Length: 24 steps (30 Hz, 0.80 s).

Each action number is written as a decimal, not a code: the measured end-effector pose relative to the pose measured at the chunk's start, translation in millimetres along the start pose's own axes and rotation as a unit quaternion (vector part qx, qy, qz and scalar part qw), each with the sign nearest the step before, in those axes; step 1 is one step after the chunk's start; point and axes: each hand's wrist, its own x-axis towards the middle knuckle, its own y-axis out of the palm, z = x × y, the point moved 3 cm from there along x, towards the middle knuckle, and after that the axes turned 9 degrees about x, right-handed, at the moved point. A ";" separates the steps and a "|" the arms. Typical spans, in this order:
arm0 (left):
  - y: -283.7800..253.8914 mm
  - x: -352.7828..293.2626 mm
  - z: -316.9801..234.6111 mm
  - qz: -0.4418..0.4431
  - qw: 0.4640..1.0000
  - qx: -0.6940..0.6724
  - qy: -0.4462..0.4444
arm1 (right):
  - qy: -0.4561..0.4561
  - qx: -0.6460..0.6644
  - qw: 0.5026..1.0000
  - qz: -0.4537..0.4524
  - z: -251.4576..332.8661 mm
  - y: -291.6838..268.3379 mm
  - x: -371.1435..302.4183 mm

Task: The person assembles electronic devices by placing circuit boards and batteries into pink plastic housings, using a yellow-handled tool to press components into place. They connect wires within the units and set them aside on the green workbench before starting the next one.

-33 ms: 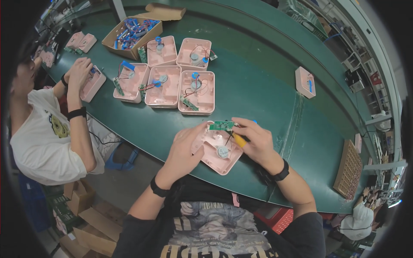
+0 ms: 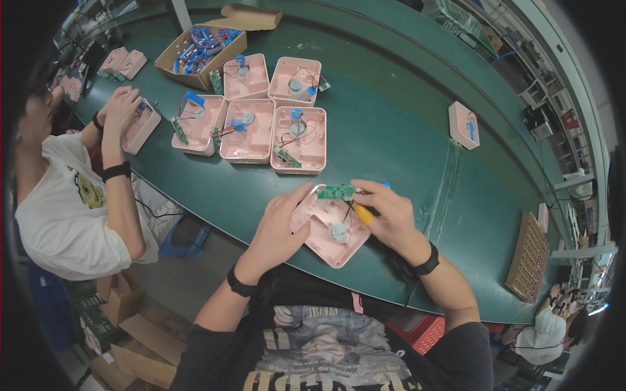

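My left hand grips the left side of an open pink plastic casing at the near edge of the green table. A round grey disc sits inside the casing. My right hand pinches a small green circuit board over the casing's far edge. The same hand also holds a yellow-handled tool against the palm. Thin wires run from the board into the casing.
Several open pink casings with blue parts and wires lie in a group beyond. A cardboard box of blue parts stands behind them. A lone pink casing lies at right, a brown tray farther right. A co-worker handles a casing at left.
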 end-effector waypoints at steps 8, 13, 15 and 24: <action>3.1 7.9 1.8 0.016 0.998 -0.054 0.005 | 0.032 0.103 0.992 0.063 6.2 -4.1 0.7; 6.5 5.7 0.0 -0.012 0.999 -0.039 0.010 | 0.072 0.066 0.995 0.014 9.1 -5.4 -10.8; 2.8 5.8 -2.8 -0.017 0.999 -0.031 0.012 | 0.108 0.063 0.992 0.004 7.1 -4.3 -12.6; -20.3 7.0 -18.9 0.005 0.973 0.192 0.126 | 0.196 0.017 0.980 0.034 1.6 -17.4 -21.7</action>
